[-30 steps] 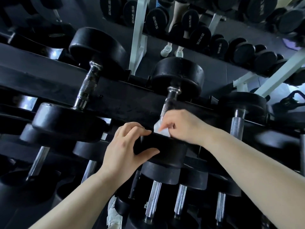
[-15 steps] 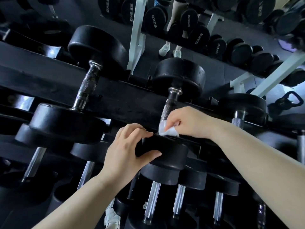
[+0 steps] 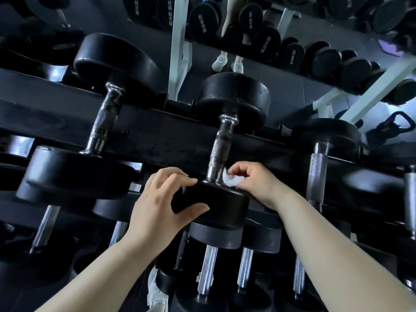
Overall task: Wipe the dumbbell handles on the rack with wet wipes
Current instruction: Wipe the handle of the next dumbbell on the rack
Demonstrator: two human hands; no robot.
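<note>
A black dumbbell lies on the top rail of the rack, its knurled metal handle (image 3: 220, 149) running up from the near head (image 3: 216, 206). My left hand (image 3: 162, 206) grips the left edge of that near head, thumb under and fingers over. My right hand (image 3: 254, 183) pinches a crumpled white wet wipe (image 3: 230, 180) just right of the handle's lower end, beside the chrome collar. The handle itself is uncovered.
Another dumbbell's handle (image 3: 105, 119) lies to the left and one more (image 3: 317, 170) to the right on the same black rack rail (image 3: 157, 136). Lower tiers hold several smaller dumbbells. A mirror behind reflects white rack posts (image 3: 177, 46), more weights and a person's white shoes.
My right hand with the wipe has come off the handle and drawn down to the right, leaving the knurled grip bare. My left hand stays on the near head.
</note>
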